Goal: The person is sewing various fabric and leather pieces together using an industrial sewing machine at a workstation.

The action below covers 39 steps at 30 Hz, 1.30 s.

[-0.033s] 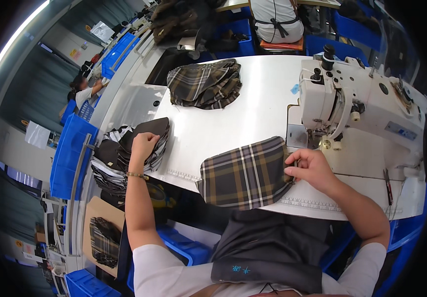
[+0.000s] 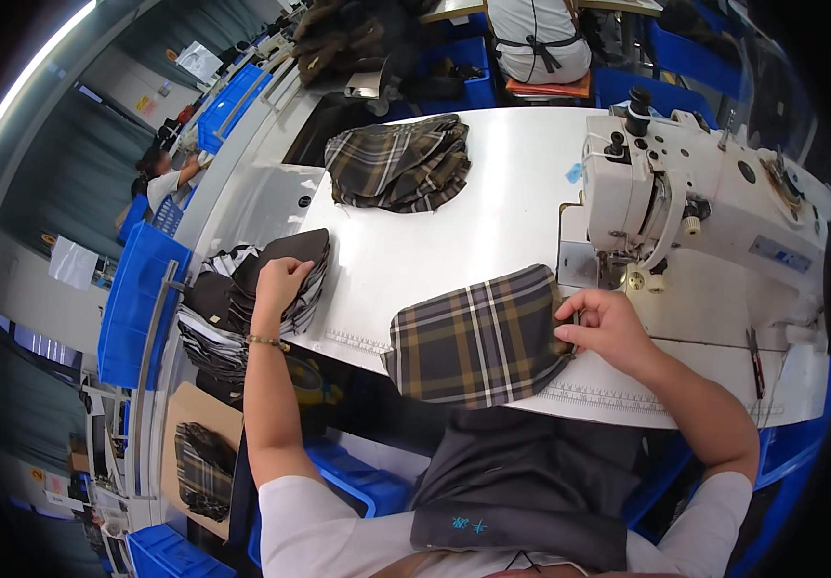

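My left hand (image 2: pixel 282 281) rests on the stack of dark cut fabric pieces (image 2: pixel 213 295) at the left, fingers closed on the top dark fabric piece (image 2: pixel 296 247). The stack shows black and white edges. In front of me a plaid fabric piece (image 2: pixel 478 339) in black, brown and white, with rounded corners, lies flat and overhangs the table's front edge. At its right edge my right hand (image 2: pixel 600 323) pinches it between thumb and fingers. Just beyond that hand stands a white sewing machine (image 2: pixel 695 197), its needle area close to the plaid piece's far right corner.
A pile of plaid pieces (image 2: pixel 401 164) lies at the back of the white table (image 2: pixel 512 231). Dark-handled snips (image 2: pixel 754 364) lie at the right. Below left, more plaid fabric (image 2: pixel 205 470) rests on a brown board. Blue bins (image 2: pixel 145 303) stand left; a seated person (image 2: pixel 539 43) is beyond.
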Motion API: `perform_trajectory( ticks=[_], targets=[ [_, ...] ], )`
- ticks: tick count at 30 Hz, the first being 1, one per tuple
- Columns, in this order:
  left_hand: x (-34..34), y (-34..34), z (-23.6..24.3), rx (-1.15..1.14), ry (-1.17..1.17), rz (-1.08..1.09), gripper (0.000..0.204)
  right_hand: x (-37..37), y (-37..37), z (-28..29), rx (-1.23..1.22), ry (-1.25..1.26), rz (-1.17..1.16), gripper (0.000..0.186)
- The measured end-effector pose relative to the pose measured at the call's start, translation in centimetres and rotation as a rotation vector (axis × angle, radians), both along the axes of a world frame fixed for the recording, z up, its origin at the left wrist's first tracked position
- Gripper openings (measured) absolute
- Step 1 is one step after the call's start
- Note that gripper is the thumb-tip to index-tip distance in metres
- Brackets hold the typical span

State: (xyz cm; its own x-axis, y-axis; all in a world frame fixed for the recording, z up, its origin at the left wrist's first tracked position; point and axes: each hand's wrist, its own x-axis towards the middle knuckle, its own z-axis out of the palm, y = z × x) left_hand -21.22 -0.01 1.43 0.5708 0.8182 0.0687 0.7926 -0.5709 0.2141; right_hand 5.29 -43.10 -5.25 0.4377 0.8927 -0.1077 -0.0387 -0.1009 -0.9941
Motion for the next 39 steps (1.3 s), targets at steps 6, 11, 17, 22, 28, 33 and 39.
perform_trajectory(
  ticks=[6,11,17,22,28,33,39],
  targets=[
    [1.9,-1.4,-0.3,0.112,0.046,0.006,0.027,0.4,-0.1,-0.5,-0.034,-0.034,0.017,0.010],
    [1.6,0.9,-1.5,0.056,-0.059,-0.051,0.031,0.6,0.0,-0.4,-0.060,-0.037,0.045,0.011],
    [5.9,1.6,-2.4,0.331,0.038,-0.007,0.040,0.5,-0.2,0.3,-0.072,-0.020,0.072,0.012],
    [6.4,4.1,-4.0,0.202,0.098,0.091,0.035,0.8,-0.2,-0.2,-0.065,-0.008,0.094,0.012],
    [3.0,7.3,-4.2,-0.640,-0.652,0.324,0.023,0.9,-0.2,0.2,-0.065,-0.038,0.108,0.013],
    [-0.2,7.5,-3.8,-0.799,-0.954,0.316,0.019,1.0,0.0,0.3,-0.066,-0.063,0.106,0.014],
    [-2.8,7.1,-1.2,-0.290,-1.396,0.109,0.033,1.0,0.3,-0.3,-0.055,-0.062,0.111,0.014]
  ],
)
